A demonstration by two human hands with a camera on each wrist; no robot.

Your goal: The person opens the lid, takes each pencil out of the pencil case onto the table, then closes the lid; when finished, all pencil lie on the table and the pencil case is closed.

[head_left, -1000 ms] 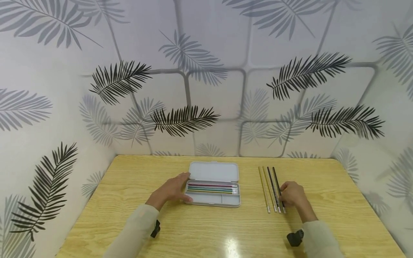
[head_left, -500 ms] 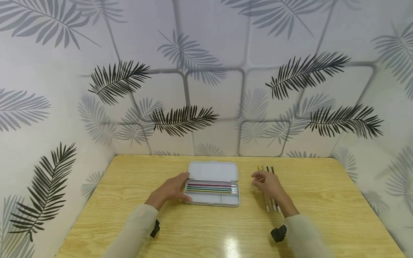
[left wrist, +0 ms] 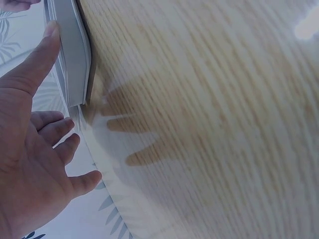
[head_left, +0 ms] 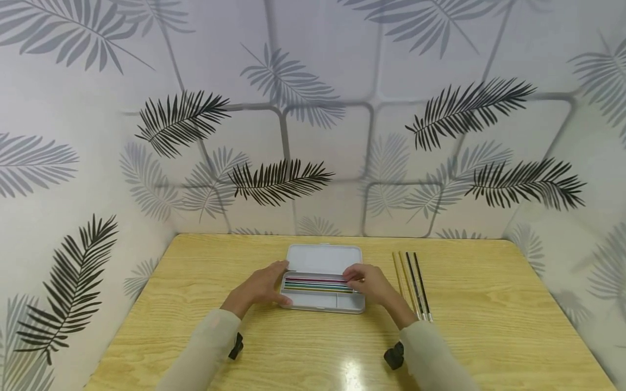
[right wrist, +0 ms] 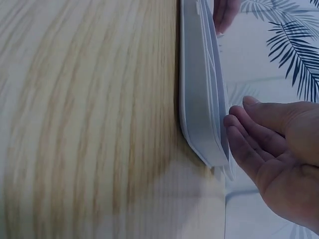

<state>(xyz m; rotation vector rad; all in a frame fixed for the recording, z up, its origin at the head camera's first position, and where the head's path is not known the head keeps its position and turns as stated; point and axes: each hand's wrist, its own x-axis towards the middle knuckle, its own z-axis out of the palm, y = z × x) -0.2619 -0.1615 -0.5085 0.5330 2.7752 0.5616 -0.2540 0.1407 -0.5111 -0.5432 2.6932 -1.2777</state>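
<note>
Leftward from the loose pencils [head_left: 415, 285], the right hand [head_left: 370, 281] has come over the coloured pencils [head_left: 318, 284] in the open case [head_left: 313, 300] on the desk [head_left: 313, 342]; I cannot tell if its grip pinches any. Spread, the left hand [head_left: 261, 285] touches the case's left end.

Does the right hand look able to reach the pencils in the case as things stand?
Likely yes: the lid is open and the right hand is by one end of the pencils, nothing visibly blocking it.

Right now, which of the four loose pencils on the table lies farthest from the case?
The rightmost black pencil; the other black pencil and both yellow pencils lie between it and the open case.
</note>
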